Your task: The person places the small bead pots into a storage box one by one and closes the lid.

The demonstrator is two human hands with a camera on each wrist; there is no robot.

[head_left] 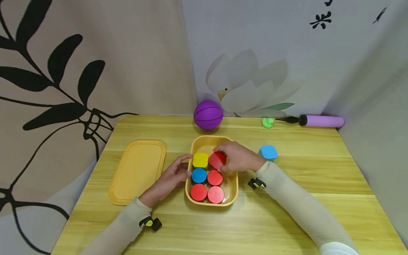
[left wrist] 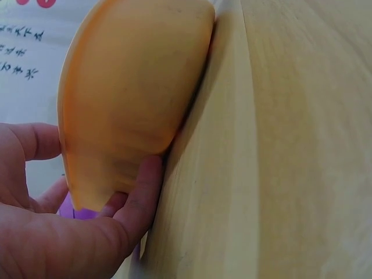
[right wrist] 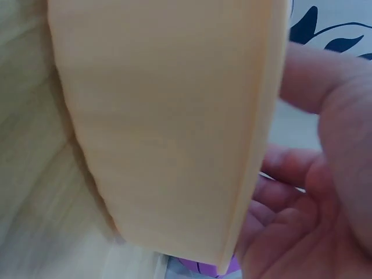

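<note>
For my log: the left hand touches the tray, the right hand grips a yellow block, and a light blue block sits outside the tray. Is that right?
Not quite: the head view shows the right hand gripping a red block, not yellow. The left hand touches the tray and the light blue block sits outside it.

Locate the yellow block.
In the head view, the yellow block sits in the tray on the left, behind the round blue block, beside the red block the right hand holds.
</note>
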